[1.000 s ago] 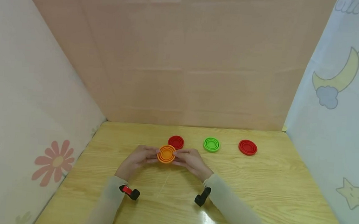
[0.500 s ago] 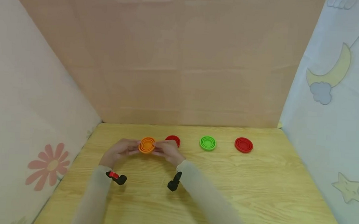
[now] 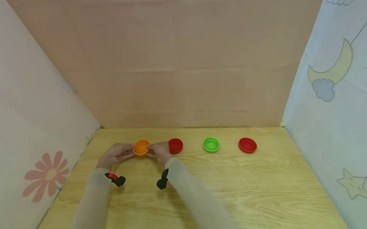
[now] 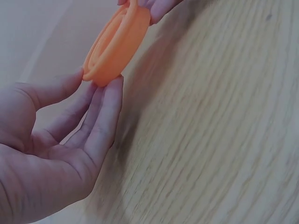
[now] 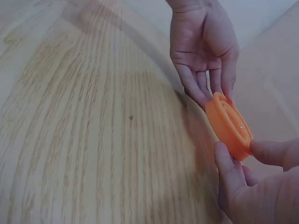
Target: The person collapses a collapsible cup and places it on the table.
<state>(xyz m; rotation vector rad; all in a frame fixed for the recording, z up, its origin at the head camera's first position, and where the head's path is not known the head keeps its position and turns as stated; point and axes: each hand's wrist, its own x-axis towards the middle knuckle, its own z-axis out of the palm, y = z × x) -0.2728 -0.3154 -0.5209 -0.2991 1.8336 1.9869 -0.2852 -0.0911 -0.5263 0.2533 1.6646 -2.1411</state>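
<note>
Between both hands is an orange collapsible silicone cup (image 3: 141, 147), folded flat into concentric rings. My left hand (image 3: 114, 154) pinches its left edge, thumb on the rim and fingers underneath, as the left wrist view shows. On the opposite edge my right hand (image 3: 160, 151) pinches it the same way, thumb above and fingers below. In the right wrist view the cup (image 5: 228, 126) is held close over the wooden table, casting a shadow there. Just right of my right hand lies a red collapsible cup (image 3: 176, 146), its left edge partly covered by the hand.
A green collapsed cup (image 3: 211, 145) and another red one (image 3: 248, 145) lie farther right, in a row along the back of the wooden table (image 3: 254, 196). A tan backdrop (image 3: 186, 65) rises behind, with patterned white walls (image 3: 324, 137) at both sides.
Both hands have carried the orange cup left and slightly back, from in front of the nearer red cup to its left side. The head view has shifted a little. The other cups stay put.
</note>
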